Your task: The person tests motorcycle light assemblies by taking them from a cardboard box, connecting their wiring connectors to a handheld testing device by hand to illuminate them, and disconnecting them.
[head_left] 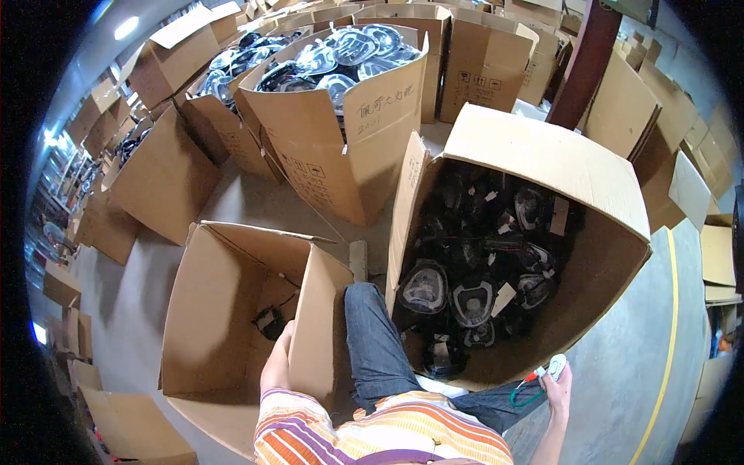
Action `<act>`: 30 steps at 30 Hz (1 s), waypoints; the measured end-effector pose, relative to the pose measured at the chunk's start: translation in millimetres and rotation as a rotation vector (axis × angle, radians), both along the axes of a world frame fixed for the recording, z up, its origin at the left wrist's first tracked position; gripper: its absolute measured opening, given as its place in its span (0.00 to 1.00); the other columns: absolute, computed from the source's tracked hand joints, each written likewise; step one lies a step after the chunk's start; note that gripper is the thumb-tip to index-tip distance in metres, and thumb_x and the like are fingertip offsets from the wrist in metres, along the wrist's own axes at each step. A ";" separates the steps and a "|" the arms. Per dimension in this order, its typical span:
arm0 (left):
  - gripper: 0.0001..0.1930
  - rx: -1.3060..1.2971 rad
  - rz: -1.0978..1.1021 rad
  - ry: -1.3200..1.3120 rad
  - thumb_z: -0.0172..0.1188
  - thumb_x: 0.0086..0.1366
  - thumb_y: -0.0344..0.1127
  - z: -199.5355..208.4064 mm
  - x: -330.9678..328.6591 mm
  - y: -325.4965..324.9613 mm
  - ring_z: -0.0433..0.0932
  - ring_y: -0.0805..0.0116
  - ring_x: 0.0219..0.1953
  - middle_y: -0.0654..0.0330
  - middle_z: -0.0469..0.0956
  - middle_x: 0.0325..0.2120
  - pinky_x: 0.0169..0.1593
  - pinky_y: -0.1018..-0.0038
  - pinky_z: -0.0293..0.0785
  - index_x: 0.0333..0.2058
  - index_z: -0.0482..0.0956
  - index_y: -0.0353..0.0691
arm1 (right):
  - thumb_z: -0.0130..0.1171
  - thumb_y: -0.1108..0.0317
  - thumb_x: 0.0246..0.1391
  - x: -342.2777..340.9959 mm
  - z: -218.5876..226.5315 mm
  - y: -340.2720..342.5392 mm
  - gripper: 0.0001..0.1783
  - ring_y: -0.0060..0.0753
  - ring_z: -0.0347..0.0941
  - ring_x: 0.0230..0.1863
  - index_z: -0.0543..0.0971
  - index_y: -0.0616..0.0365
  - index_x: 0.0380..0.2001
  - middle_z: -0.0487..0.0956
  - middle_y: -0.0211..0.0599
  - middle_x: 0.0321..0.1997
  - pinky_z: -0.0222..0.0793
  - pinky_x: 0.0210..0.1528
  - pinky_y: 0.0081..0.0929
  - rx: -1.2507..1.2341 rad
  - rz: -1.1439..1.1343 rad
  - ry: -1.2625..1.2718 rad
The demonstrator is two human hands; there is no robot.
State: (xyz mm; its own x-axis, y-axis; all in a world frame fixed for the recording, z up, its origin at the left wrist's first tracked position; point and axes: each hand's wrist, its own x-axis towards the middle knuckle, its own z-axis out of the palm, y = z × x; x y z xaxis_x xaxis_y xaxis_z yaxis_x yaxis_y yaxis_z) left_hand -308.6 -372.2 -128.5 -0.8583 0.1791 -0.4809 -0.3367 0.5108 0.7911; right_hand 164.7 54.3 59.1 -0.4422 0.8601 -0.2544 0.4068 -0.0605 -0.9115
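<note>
Right hand [558, 385] gripping white handheld device [556, 364], left hand [280, 355] inside open carton [203, 310]

The hands are resting well apart. A green cord [530, 401] is looping beside the device, near the larger carton [550, 147]. The left hand is lying just beside a black piece [270, 321]; whether its fingers are clamping it, I cannot tell. Dark pieces [473, 302] with pale tags [503, 300] are lying in the larger carton. Behind, a heaped carton [341, 174] is bearing handwriting [385, 107] and printed handling symbols [307, 168].
</note>
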 end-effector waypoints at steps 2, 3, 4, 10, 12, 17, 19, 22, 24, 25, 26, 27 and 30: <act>0.15 0.010 -0.003 0.010 0.56 0.44 0.36 4.5 -3.0 4.8 0.70 0.72 0.25 0.57 0.73 0.23 0.32 0.77 0.65 0.29 0.72 0.30 | 0.42 0.82 0.32 4.3 -11.7 4.2 0.17 0.14 0.60 0.23 0.64 0.60 0.32 0.65 0.26 0.24 0.56 0.21 0.11 0.013 0.009 -0.004; 0.15 0.012 -0.006 0.014 0.56 0.44 0.36 7.1 -3.9 6.2 0.70 0.72 0.25 0.58 0.73 0.23 0.32 0.77 0.65 0.29 0.72 0.30 | 0.42 0.83 0.32 4.9 -15.8 4.8 0.17 0.15 0.60 0.22 0.64 0.60 0.32 0.65 0.25 0.23 0.56 0.20 0.11 0.050 0.010 0.026; 0.15 0.014 -0.010 0.016 0.56 0.44 0.36 9.4 -4.5 7.9 0.70 0.72 0.25 0.58 0.73 0.23 0.32 0.77 0.65 0.29 0.72 0.30 | 0.42 0.83 0.32 5.9 -17.1 4.8 0.17 0.15 0.59 0.21 0.64 0.60 0.32 0.64 0.25 0.22 0.55 0.19 0.11 0.086 0.011 0.054; 0.14 0.019 -0.030 0.010 0.55 0.45 0.36 23.1 7.5 12.0 0.70 0.72 0.25 0.58 0.73 0.23 0.32 0.78 0.65 0.29 0.72 0.30 | 0.48 0.77 0.32 0.9 -7.0 -0.8 0.11 0.17 0.57 0.22 0.64 0.60 0.25 0.62 0.26 0.19 0.55 0.24 0.15 0.049 -0.020 -0.059; 0.14 0.018 -0.031 0.004 0.55 0.45 0.35 29.6 13.8 10.9 0.70 0.72 0.25 0.58 0.73 0.23 0.32 0.78 0.65 0.29 0.72 0.30 | 0.47 0.77 0.31 3.6 -9.4 -3.1 0.11 0.18 0.57 0.22 0.64 0.61 0.25 0.62 0.26 0.19 0.55 0.24 0.16 0.042 0.019 -0.062; 0.10 -0.035 -0.114 0.522 0.47 0.52 0.34 52.3 -9.2 26.5 0.68 0.72 0.27 0.60 0.72 0.23 0.33 0.76 0.65 0.25 0.71 0.32 | 0.46 0.80 0.31 12.8 -20.1 -5.8 0.14 0.21 0.61 0.27 0.64 0.61 0.29 0.64 0.28 0.22 0.59 0.32 0.18 0.048 -0.002 0.005; 0.11 0.088 -0.117 0.667 0.43 0.56 0.35 128.2 13.8 75.2 0.66 0.76 0.23 0.62 0.70 0.21 0.29 0.81 0.64 0.26 0.71 0.34 | 0.51 0.78 0.32 3.8 -12.6 -7.5 0.15 0.23 0.63 0.30 0.65 0.62 0.30 0.68 0.31 0.26 0.60 0.34 0.20 0.139 0.032 -0.084; 0.11 0.168 -0.083 0.846 0.41 0.57 0.33 205.8 75.8 136.6 0.66 0.78 0.22 0.63 0.70 0.22 0.29 0.82 0.63 0.26 0.71 0.33 | 0.50 0.76 0.33 -5.0 -9.1 -7.4 0.13 0.20 0.61 0.29 0.65 0.62 0.29 0.66 0.30 0.25 0.58 0.34 0.18 0.086 0.064 -0.020; 0.11 0.311 -0.237 0.762 0.41 0.57 0.32 203.5 101.3 167.5 0.67 0.78 0.23 0.62 0.70 0.23 0.29 0.83 0.64 0.26 0.71 0.32 | 0.46 0.77 0.32 -7.1 -8.4 -9.9 0.12 0.18 0.60 0.27 0.64 0.61 0.27 0.65 0.28 0.24 0.57 0.32 0.16 0.039 0.068 -0.027; 0.10 0.344 -0.354 0.643 0.42 0.56 0.31 194.0 116.1 187.6 0.67 0.77 0.24 0.62 0.71 0.24 0.30 0.83 0.64 0.26 0.71 0.32 | 0.46 0.77 0.32 -4.2 -11.5 -11.9 0.12 0.18 0.60 0.27 0.65 0.61 0.27 0.65 0.28 0.24 0.57 0.32 0.16 0.045 0.074 -0.049; 0.09 0.381 -0.464 0.531 0.43 0.56 0.30 180.1 130.3 211.6 0.68 0.77 0.25 0.62 0.71 0.24 0.30 0.83 0.64 0.27 0.71 0.32 | 0.46 0.77 0.32 -1.8 -18.4 -11.0 0.12 0.18 0.60 0.27 0.65 0.61 0.28 0.65 0.28 0.24 0.57 0.31 0.16 0.059 0.082 -0.062; 0.08 0.393 -0.567 0.421 0.43 0.55 0.29 163.3 142.7 232.3 0.68 0.77 0.25 0.61 0.71 0.24 0.30 0.83 0.65 0.27 0.71 0.32 | 0.46 0.77 0.32 1.5 -23.3 -11.9 0.12 0.18 0.60 0.27 0.65 0.61 0.28 0.65 0.28 0.24 0.57 0.31 0.16 0.044 0.068 -0.074; 0.07 0.375 -0.792 0.234 0.45 0.53 0.27 123.3 176.0 268.3 0.69 0.77 0.25 0.60 0.71 0.24 0.28 0.84 0.65 0.28 0.71 0.31 | 0.46 0.77 0.32 7.4 -27.9 -23.4 0.14 0.19 0.60 0.27 0.65 0.62 0.29 0.65 0.29 0.24 0.58 0.31 0.16 -0.020 0.035 -0.057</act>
State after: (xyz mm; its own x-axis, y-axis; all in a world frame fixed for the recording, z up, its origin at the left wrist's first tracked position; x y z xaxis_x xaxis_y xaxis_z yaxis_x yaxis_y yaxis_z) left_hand -132.6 -103.9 -5.2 -0.4856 0.8683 -0.1010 0.1943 0.2198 0.9560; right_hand 172.0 30.9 31.2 -0.4562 0.8387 -0.2974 0.4606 -0.0634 -0.8854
